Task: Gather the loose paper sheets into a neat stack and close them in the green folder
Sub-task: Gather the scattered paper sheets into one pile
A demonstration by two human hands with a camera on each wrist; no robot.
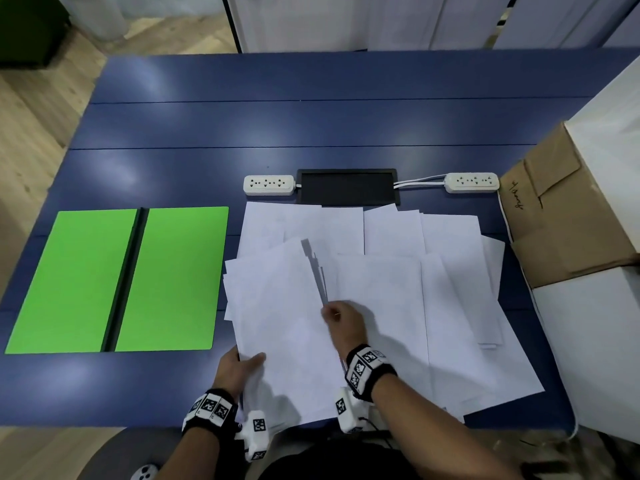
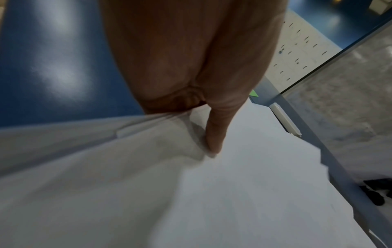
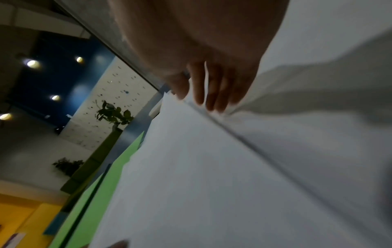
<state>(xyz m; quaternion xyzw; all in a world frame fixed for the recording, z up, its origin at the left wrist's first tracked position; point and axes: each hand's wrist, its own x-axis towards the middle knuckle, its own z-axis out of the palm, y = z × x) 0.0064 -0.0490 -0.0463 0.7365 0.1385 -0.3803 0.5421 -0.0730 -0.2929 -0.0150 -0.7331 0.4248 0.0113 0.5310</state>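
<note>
Left of your fingers (image 1: 258, 358), bare desk (image 1: 225, 386) leaves you a strip over to the open green folder (image 1: 180, 278). Ahead of them, beyond the paper sheets (image 1: 381, 289), two power strips (image 1: 268, 185) and a black cable hatch (image 1: 346, 187) block the way. Far right, cardboard boxes (image 1: 554, 216) wall off the desk edge.

Overhead lights glare in soft patches on the blue table (image 1: 207, 126); head view sharp, both wrist views motion-blurred, dim.
</note>
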